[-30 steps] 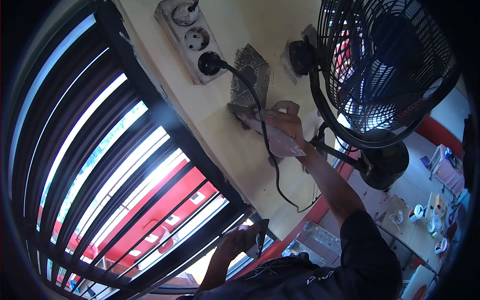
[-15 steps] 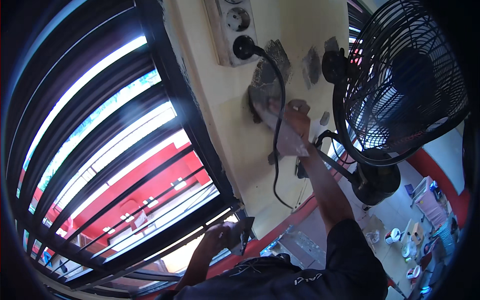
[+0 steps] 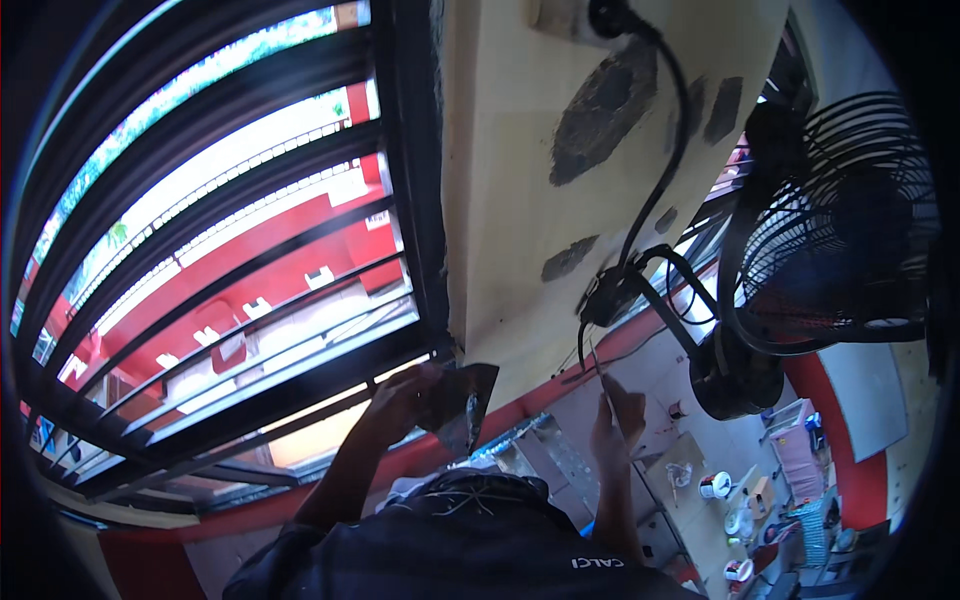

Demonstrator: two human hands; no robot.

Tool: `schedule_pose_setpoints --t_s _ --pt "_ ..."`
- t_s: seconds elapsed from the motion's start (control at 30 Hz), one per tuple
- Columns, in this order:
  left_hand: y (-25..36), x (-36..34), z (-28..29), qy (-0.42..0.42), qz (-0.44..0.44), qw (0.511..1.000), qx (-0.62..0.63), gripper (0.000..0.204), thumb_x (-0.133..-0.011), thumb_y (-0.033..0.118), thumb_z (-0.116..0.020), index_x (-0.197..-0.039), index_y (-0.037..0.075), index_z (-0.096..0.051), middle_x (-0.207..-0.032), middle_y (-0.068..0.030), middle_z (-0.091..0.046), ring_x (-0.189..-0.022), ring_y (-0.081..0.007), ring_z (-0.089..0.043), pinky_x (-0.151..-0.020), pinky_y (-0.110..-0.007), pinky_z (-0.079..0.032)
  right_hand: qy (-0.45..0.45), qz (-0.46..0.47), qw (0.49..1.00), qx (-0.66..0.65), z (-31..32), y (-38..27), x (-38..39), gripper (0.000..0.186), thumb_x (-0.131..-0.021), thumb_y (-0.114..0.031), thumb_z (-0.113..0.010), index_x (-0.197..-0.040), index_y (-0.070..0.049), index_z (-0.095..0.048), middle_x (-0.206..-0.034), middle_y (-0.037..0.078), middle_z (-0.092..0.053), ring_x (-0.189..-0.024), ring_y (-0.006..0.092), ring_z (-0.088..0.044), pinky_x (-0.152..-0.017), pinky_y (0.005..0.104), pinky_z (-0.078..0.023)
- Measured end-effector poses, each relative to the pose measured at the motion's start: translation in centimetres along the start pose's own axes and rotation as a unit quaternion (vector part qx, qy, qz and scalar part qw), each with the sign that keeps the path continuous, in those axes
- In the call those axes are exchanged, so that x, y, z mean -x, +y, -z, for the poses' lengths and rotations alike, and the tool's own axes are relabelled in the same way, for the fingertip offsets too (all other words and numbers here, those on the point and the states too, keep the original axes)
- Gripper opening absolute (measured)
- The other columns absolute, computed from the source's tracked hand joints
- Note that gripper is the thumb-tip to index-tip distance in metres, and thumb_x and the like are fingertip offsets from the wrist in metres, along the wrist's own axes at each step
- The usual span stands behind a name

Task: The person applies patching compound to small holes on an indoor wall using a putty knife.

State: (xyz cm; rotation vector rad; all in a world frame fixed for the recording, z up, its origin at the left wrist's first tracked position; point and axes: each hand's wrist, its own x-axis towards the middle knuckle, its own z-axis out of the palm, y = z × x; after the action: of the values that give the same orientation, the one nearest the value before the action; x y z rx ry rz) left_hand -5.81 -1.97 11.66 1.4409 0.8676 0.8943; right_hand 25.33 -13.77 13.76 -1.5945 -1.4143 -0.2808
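My left hand [image 3: 403,397] is closed on a dark, flat, square-cornered plate [image 3: 476,392] with a smear of grey paste on it. My right hand [image 3: 622,412], lower than the wall patches, has its fingers wrapped round a thin flat scraper [image 3: 597,368], seen nearly edge-on. Above it rises the cream wall [image 3: 510,230]. A large dark grey filler patch [image 3: 604,112] marks the wall's upper part, and a smaller grey patch [image 3: 570,258] lies lower down. A black cable [image 3: 680,120] hangs in front of the wall, close beside the patches.
A black wall fan [image 3: 840,230] with its bracket juts out at the right. Dark window bars [image 3: 230,215] fill the left side. A socket block [image 3: 565,18] with a plug sits at the top. Tubs [image 3: 714,485] and other clutter lie on the floor at lower right.
My right hand has come down off the large grey patch, bringing the scraper away from the wall. My left hand with the plate has risen slightly. The whole view has shifted.
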Motion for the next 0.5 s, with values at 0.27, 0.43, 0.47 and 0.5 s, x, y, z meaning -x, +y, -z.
schedule_pose_setpoints --t_s 0.27,0.43,0.47,0.5 --pt "5.8 -2.5 -2.4 -0.031 -0.034 0.999 -0.004 0.025 -0.084 0.012 -0.055 -0.106 0.002 -0.057 -0.097 -0.0073 -0.058 -0.085 -0.0166 -0.06 -0.072 -0.032 -0.05 -0.134 -0.218 0.952 -0.167 1.7 0.9 7.7 0.03 -0.09 -0.01 -0.051 -0.119 -0.003 -0.056 -0.116 0.009 -0.055 -0.102 0.0196 -0.054 -0.091 0.0314 -0.04" --pt "7.5 -3.9 -3.2 -0.018 0.122 0.953 0.275 0.017 -0.086 0.01 -0.051 -0.099 0.0 -0.055 -0.088 -0.0046 -0.055 -0.078 -0.0106 -0.054 -0.068 -0.025 -0.046 -0.068 -0.454 0.772 -0.44 2.2 -3.4 1.8 0.04 -0.089 -0.008 -0.05 -0.128 0.0 -0.045 -0.121 0.011 -0.053 -0.11 0.0201 -0.051 -0.095 0.0319 -0.039" --pt "7.3 -3.8 -3.3 -0.019 0.114 0.955 0.273 0.016 -0.086 0.009 -0.05 -0.099 0.0 -0.055 -0.089 -0.0048 -0.055 -0.078 -0.0111 -0.055 -0.068 -0.025 -0.047 -0.037 -0.495 0.687 -0.53 2.6 -3.6 1.6 0.044 -0.088 -0.007 -0.05 -0.13 0.001 -0.041 -0.122 0.011 -0.052 -0.112 0.0204 -0.051 -0.095 0.0322 -0.039" --pt "7.5 -3.5 -3.8 0.004 0.107 0.952 0.286 0.015 -0.085 0.008 -0.049 -0.097 0.001 -0.054 -0.09 -0.0051 -0.054 -0.079 -0.0117 -0.055 -0.066 -0.025 -0.048 -0.038 -0.496 0.688 -0.528 2.8 -3.5 1.7 0.044 -0.088 -0.007 -0.05 -0.13 0.001 -0.041 -0.122 0.011 -0.052 -0.112 0.0204 -0.051 -0.095 0.0322 -0.039"
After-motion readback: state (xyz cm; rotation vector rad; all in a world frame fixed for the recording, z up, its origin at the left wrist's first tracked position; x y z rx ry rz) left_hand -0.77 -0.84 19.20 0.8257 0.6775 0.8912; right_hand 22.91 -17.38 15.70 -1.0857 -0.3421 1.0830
